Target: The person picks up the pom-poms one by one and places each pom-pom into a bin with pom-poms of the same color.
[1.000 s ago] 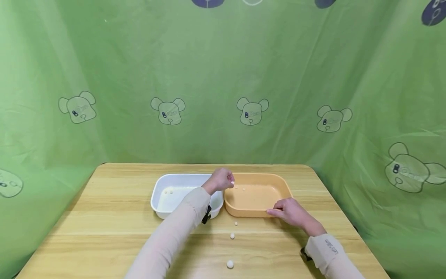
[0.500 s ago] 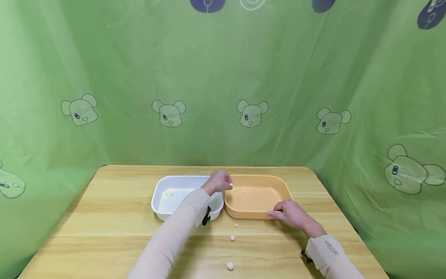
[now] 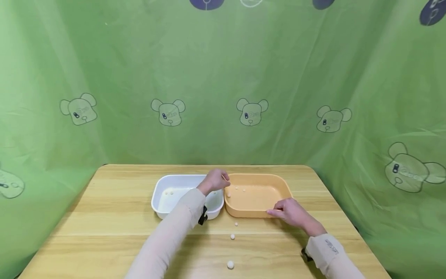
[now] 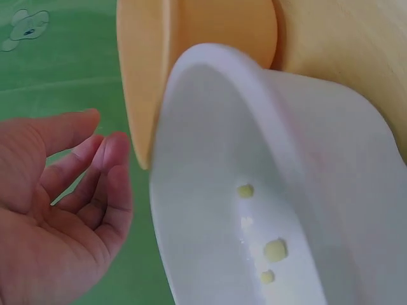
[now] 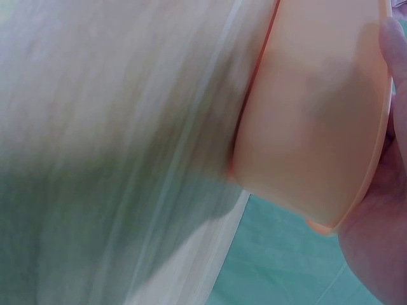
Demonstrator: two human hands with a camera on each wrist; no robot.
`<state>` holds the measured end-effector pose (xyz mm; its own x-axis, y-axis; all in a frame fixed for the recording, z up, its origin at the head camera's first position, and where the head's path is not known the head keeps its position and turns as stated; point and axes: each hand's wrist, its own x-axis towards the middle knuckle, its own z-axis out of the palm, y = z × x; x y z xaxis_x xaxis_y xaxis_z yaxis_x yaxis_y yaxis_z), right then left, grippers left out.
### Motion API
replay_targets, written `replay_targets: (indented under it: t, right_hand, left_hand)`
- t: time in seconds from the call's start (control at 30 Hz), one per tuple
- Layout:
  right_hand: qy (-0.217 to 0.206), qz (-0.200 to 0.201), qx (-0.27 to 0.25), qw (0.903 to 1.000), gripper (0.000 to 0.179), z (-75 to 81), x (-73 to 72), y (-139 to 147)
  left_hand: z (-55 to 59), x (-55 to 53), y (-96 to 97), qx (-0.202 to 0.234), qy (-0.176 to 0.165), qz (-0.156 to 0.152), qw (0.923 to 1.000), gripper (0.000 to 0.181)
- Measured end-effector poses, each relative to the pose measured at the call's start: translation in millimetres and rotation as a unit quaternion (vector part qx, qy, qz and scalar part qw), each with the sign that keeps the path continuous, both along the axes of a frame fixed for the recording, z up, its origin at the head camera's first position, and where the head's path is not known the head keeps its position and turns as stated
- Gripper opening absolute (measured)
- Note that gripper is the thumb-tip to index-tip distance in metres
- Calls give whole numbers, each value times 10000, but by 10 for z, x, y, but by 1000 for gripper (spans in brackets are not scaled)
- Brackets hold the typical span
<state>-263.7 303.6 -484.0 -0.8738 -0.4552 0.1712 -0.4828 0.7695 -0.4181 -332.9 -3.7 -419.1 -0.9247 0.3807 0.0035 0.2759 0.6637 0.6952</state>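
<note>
My left hand (image 3: 216,179) hovers over the inner ends of the two tubs, holding nothing. In the left wrist view its thumb stands apart from loosely bent fingers. Below it, a small white ball (image 3: 229,195) lies at the left end of the orange plastic tub (image 3: 256,213), with two smaller balls (image 3: 244,190) farther in. My right hand (image 3: 292,212) grips that tub's near right rim, thumb along the outer side; the wrist view partly cuts its fingers off. To the left stands the white plastic tub (image 3: 158,209), with a few small pale balls (image 4: 275,250) in it.
Three white balls of growing size lie in a line toward me on the wooden table (image 3: 104,221): a tiny one (image 3: 236,224), a medium one (image 3: 232,236) and a larger one (image 3: 230,265). A green printed curtain (image 3: 209,147) hangs behind and at both sides.
My left hand has let go of a white ball, which now lies in the orange tub, and has shifted slightly left. The right hand keeps its grip on the rim.
</note>
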Motion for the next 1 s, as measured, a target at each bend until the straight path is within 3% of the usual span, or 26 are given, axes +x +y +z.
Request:
replay_targets:
  t: [0.2,0.47,0.73,1.0]
  right_hand:
    - [61,51,-13,10000,37,11,0,21]
    - [43,39,-24,10000,38,4,-30,51]
    - [19,28,-14,10000,38,11,-22,25]
    - [-44,4,-33,10000,38,28,-4,-12]
  left_hand:
    - [63,107,-125,378,181,-465,9980,8]
    - [64,413,-201,488,452,-1268,9897,4]
    - [-115,722,-206,554,135,-1857,9810,5]
    - [-353,950,-248,220,-27,-2389,9708,6]
